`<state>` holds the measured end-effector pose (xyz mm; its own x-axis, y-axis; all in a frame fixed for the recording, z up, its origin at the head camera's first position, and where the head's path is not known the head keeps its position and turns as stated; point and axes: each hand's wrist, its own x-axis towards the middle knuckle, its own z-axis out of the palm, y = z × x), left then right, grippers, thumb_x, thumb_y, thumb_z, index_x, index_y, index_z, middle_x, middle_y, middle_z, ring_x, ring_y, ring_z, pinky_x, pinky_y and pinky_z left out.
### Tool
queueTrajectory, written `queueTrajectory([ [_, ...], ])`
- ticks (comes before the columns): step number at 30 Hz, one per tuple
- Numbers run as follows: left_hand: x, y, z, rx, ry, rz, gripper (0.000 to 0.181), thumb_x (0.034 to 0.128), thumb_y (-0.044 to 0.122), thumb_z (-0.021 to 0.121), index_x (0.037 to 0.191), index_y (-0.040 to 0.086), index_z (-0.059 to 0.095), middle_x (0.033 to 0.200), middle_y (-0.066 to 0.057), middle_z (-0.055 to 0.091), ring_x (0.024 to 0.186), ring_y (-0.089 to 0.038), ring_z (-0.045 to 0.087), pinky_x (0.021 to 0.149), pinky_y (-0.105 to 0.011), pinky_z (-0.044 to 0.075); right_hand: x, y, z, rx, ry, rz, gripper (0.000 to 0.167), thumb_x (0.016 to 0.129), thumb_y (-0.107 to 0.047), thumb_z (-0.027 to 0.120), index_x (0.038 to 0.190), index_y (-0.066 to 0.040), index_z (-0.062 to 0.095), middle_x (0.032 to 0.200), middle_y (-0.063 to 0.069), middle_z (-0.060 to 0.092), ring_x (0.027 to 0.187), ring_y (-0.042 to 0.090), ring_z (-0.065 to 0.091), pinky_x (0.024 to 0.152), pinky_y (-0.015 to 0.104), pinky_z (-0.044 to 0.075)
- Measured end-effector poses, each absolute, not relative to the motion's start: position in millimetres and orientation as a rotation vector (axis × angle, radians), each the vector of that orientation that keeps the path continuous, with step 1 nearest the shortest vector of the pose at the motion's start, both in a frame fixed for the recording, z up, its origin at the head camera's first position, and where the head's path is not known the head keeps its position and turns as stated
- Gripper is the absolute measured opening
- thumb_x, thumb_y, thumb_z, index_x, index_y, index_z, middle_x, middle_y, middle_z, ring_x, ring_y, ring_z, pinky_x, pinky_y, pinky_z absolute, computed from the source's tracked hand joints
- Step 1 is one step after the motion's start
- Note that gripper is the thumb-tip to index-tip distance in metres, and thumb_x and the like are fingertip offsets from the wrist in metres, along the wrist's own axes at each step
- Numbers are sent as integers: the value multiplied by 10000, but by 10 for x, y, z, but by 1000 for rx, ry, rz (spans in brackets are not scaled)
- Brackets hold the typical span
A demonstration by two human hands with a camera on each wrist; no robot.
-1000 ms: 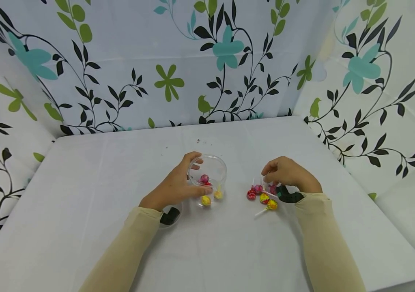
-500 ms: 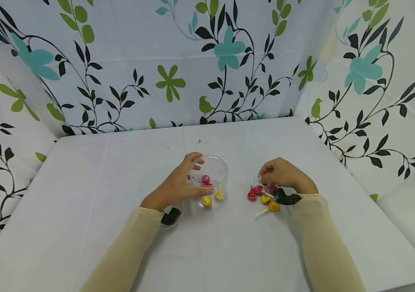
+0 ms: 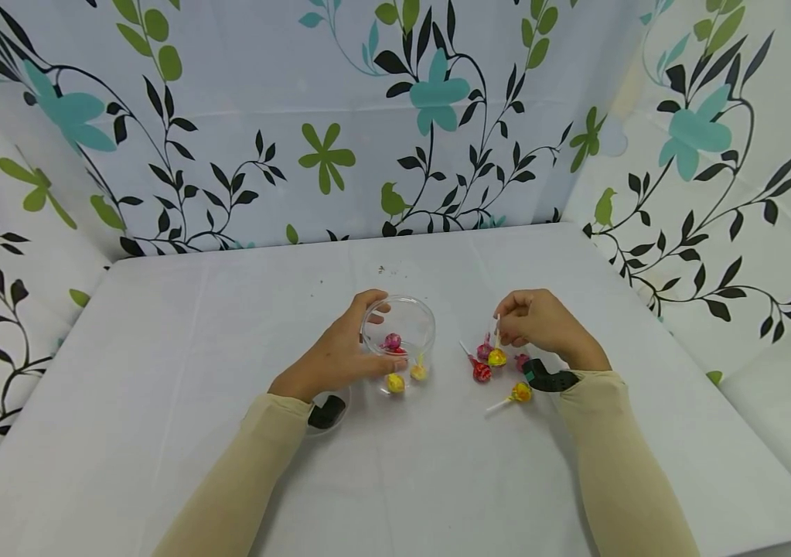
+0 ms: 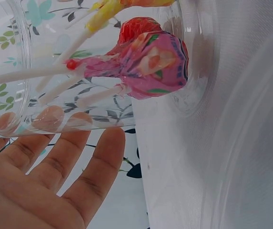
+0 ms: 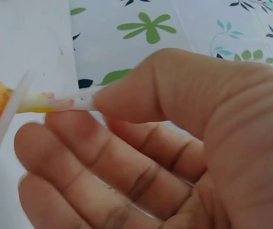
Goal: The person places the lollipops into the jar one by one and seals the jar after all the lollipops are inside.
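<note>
Right hand [image 3: 537, 323] pinched yellow lollipop [image 3: 497, 358] | left hand [image 3: 339, 348] gripped clear jar [image 3: 420, 343] | lollipop seemed light, stiff; stick [image 5: 83, 103] suited grasping

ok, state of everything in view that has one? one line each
Clear jar: open, upright, partly filled
Lollipops in the jar: wrapped, heads down, sticks up
Clear lid: off the jar, partly hidden in head view
Held yellow lollipop: wrapped, head down, stick up
Loose lollipops: wrapped, lying on the white table
Left hand: gripping the jar
Right hand: pinching the yellow lollipop's stick
</note>
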<state>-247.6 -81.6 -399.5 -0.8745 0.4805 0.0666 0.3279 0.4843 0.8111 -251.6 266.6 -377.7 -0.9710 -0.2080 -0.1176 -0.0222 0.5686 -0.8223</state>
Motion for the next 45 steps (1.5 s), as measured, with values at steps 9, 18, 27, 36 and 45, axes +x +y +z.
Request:
queueTrajectory([
  [9,-2482,-818,-3985,710,2553,1345,1004,801,505,883,1573,338,262,1527,114,460,1421,-191,466,1091,-572,451,-2555,2614,-3736,-187,2571,-1531,158,984,-71,619,1103,31,634,939,168,730,838,300,747,766,403,636],
  [18,-2482,-817,-3991,697,2556,1346,1014,796,509,886,1577,340,262,1537,96,462,1419,-183,468,1094,-565,453,-2550,2518,-3605,-281,2569,-1690,155,982,-45,619,1106,46,635,944,193,731,839,381,741,733,337,632],
  [27,-2479,-819,-3999,697,2564,1341,1023,788,516,891,1577,332,266,1528,118,466,1418,-182,474,1091,-576,457,-2538,2395,-3467,-386,2575,-1823,125,986,-38,636,1081,43,638,905,123,736,757,216,750,729,325,631],
  [36,-2479,-808,-3997,696,2559,1347,1010,805,450,896,1581,322,263,1555,42,468,1423,-215,472,1087,-587,456,-2497,2248,-3381,-496,2484,-1996,113,995,-2,620,1060,90,614,870,62,731,733,185,742,724,311,629],
  [45,-2472,-804,-3993,705,2569,1339,1009,807,455,891,1581,308,261,1566,-11,470,1423,-235,477,1075,-597,464,-2456,2122,-3365,-615,2330,-2140,49,983,48,613,1023,74,618,867,72,739,734,192,748,721,329,632],
])
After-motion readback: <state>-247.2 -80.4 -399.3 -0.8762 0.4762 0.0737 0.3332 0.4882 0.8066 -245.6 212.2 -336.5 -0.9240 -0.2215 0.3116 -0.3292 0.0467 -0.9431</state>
